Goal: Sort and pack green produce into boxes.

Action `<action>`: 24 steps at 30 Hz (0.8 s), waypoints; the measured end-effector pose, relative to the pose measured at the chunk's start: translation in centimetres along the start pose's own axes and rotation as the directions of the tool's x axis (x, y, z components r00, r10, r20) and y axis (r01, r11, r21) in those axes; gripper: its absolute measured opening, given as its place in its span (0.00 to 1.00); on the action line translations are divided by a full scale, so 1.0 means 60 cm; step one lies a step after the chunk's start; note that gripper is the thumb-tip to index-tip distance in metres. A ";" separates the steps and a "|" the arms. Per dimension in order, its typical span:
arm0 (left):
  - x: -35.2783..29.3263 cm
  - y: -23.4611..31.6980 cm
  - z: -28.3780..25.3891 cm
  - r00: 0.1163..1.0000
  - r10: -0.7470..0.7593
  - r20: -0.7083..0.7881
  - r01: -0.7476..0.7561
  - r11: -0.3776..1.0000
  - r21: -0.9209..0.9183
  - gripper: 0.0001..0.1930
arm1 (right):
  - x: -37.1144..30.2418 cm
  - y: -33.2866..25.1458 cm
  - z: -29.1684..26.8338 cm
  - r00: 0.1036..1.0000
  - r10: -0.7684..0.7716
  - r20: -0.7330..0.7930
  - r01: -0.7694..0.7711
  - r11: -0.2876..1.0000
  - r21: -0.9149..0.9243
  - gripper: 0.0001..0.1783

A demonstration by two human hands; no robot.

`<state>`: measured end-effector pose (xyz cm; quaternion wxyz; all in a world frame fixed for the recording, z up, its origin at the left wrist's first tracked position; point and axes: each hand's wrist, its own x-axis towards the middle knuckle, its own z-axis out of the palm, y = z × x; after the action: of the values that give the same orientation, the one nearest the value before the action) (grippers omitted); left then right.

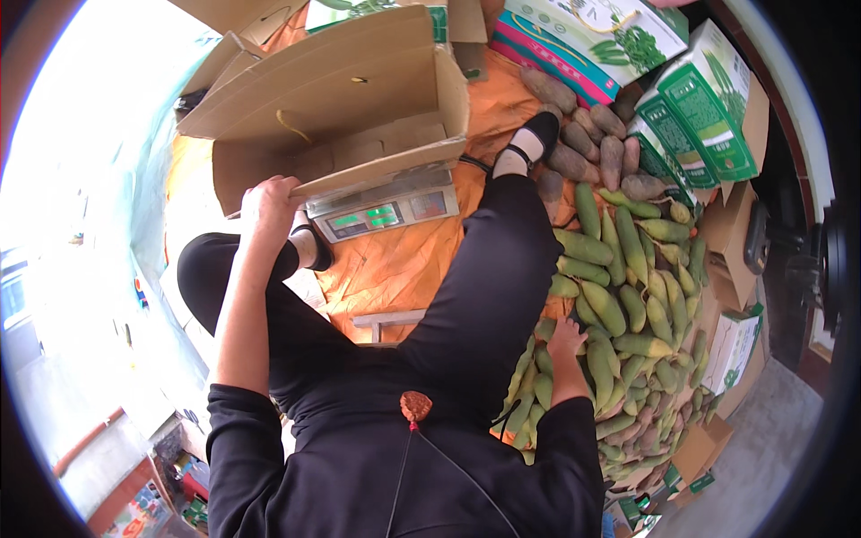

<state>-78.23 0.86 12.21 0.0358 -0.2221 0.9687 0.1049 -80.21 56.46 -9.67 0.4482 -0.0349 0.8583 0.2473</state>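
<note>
An open cardboard box (359,99) tilts on top of a digital scale (386,215) with a lit green display. My left hand (267,208) is closed over the near edge of this box, the fingers on its rim. The part of the box that I see inside holds no vegetables. At my right side, a large heap of green radishes (603,308) lies beside my leg. Down among them is my right hand (567,339), its fingers apart and touching the radishes; no radish is lifted in it.
Reddish-purple, earth-coloured roots (574,164) lie past my right foot. Printed green and white cartons (700,108) stand at the far right, with a white and pink one (583,45) beyond. Orange sheeting (377,278) covers the floor. A low wooden piece (386,319) shows between my legs.
</note>
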 end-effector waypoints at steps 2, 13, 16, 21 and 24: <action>-0.002 -0.015 0.001 1.000 0.021 0.002 -0.021 0.997 0.079 0.08 | -0.018 -0.017 -0.026 0.999 0.013 -0.047 0.001 0.957 0.290 0.36; 0.002 -0.020 0.028 0.999 0.015 -0.041 -0.012 0.997 0.070 0.10 | -0.047 0.014 -0.183 0.800 0.090 -0.593 0.590 0.062 0.805 0.39; -0.002 -0.010 0.025 0.996 0.029 -0.082 -0.026 0.999 0.043 0.08 | -0.150 0.017 -0.339 0.734 0.072 -0.675 0.679 -0.045 0.733 0.38; -0.003 -0.008 0.017 1.000 -0.006 -0.001 0.006 0.998 0.067 0.04 | -0.315 -0.019 -0.550 0.393 -0.027 -0.919 0.888 -0.248 0.388 0.38; -0.006 -0.012 0.016 1.000 0.003 0.009 -0.003 0.995 0.101 0.05 | -0.387 -0.059 -0.643 0.251 -0.170 -0.953 0.952 -0.135 0.275 0.37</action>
<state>-77.58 0.59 11.20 0.0511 -0.2180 0.9730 0.0566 -94.43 32.03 25.56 0.0947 -0.2861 0.7558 -0.5813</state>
